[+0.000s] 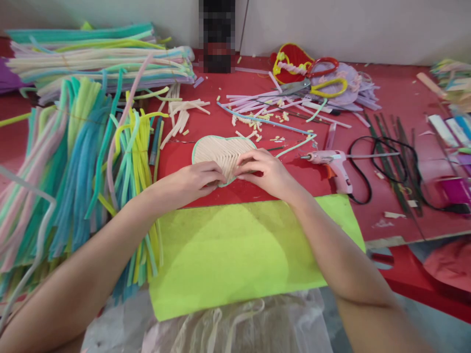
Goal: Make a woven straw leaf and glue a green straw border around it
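A heart-shaped piece (pixel 215 148) of cream pipe cleaners, laid in slanting rows that meet along the middle, lies on the red table. A thin mint-green strip edges it. My left hand (pixel 191 182) pinches its lower left edge with bent fingers. On the lower right edge, my right hand (pixel 265 170) has thumb and fingers closed near the point. The fingertips partly hide the heart's lower end. From behind the right hand, a pale green pipe cleaner (pixel 297 146) runs out to the right; whether it joins the edging I cannot tell.
Bundled coloured pipe cleaners (pixel 79 162) crowd the left side. A pink glue gun (pixel 333 164) with a black cord lies right. Scissors (pixel 312 87) rest on lilac pieces (pixel 253 101) behind. A yellow-green sheet (pixel 228 255) covers the front edge.
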The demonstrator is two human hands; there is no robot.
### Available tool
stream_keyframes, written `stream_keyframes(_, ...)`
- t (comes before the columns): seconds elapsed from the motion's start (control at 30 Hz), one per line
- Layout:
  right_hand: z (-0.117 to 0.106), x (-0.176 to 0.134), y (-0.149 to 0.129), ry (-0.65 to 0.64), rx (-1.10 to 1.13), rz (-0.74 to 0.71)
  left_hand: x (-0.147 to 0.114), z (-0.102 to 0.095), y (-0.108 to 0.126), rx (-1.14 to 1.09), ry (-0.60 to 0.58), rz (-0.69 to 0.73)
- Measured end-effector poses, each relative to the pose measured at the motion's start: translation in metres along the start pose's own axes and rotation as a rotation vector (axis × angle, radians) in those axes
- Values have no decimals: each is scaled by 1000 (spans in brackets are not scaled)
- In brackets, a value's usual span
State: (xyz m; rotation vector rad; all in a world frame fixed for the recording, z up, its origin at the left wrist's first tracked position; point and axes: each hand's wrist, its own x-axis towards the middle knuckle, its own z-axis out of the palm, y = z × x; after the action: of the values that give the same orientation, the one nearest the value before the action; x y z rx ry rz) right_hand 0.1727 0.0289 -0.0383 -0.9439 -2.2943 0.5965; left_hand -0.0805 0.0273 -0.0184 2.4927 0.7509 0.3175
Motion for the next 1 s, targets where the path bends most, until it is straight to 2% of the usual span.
stream_keyframes(0.17,-1,-1,-5,13,8,37,1,-2,1,-23,-20,1)
stream_keyframes(0.43,0,0,-7,15,4,2,0,-1,1,-29,2,-2)
stream_keyframes(0.67,-4,-1,-8,-1,74,95,-1,-1,1,-19,16,5)
stream_keyframes(1.0,-1,-4,-11,26,41,76,-2,0,-1,-38,16,2)
